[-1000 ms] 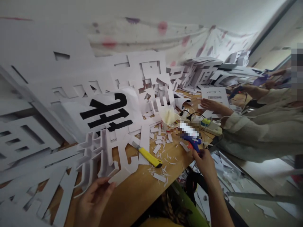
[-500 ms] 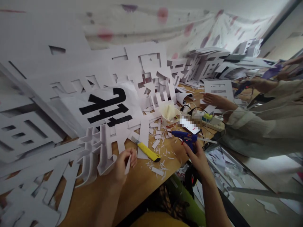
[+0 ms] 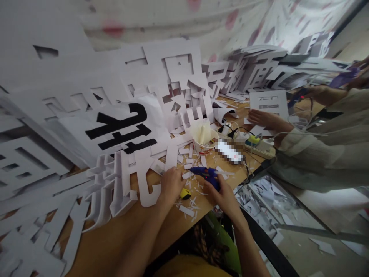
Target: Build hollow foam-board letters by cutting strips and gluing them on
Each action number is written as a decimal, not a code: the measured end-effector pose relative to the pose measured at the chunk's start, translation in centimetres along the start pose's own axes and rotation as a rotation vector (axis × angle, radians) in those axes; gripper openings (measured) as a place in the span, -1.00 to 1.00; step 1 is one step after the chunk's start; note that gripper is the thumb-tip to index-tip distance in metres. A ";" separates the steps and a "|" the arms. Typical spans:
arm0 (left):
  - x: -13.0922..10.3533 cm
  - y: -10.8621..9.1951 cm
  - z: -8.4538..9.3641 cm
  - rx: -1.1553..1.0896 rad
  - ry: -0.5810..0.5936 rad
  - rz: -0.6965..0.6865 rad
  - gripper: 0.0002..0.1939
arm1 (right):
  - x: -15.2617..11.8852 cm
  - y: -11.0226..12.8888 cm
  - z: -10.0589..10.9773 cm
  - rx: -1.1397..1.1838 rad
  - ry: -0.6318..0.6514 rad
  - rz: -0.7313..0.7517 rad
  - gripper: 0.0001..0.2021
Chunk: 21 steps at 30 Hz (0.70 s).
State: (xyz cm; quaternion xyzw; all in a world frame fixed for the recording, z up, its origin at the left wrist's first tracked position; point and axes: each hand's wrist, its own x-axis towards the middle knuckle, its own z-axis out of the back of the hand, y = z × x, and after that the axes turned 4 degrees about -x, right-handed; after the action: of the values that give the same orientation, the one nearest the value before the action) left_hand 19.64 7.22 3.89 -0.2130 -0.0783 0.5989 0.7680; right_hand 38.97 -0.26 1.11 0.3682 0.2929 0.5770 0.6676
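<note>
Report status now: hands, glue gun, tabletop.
Right hand gripping blue glue gun, pointed toward left hand. Left hand over yellow knife; its grip is hidden. White scraps scattered on table nearby.

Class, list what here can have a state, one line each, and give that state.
Blue glue gun: held in the right hand, nozzle toward the left hand.
Left hand: fingers curled; grip hidden.
Yellow cutter: lying, partly hidden behind the left hand.
Phone: lying flat, screen bright, contents obscured.
Tub: upright, open, pale sticks inside.
Power strip: plugs inserted.
Printed sheet: propped at a slant.
Paper scraps: strewn loose.
</note>
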 end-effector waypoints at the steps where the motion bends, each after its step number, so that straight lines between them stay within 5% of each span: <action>1: 0.0 0.0 0.3 0.015 0.003 -0.017 -0.91 | 0.0 -0.2 0.0 -0.021 -0.002 -0.002 -0.60; 15: 0.5 0.2 3.1 0.131 0.031 -0.184 -0.88 | -1.3 1.2 1.4 -0.321 0.129 0.174 -0.74; 21: 0.4 0.6 3.5 0.086 0.002 -0.193 -0.89 | -2.1 1.4 1.6 -0.286 0.129 0.127 -0.71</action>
State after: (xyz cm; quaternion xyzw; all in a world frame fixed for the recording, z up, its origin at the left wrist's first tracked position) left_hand 17.92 8.58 6.72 -0.1718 -0.0716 0.5246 0.8307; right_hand 39.13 -2.52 3.11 0.2492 0.2261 0.6762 0.6554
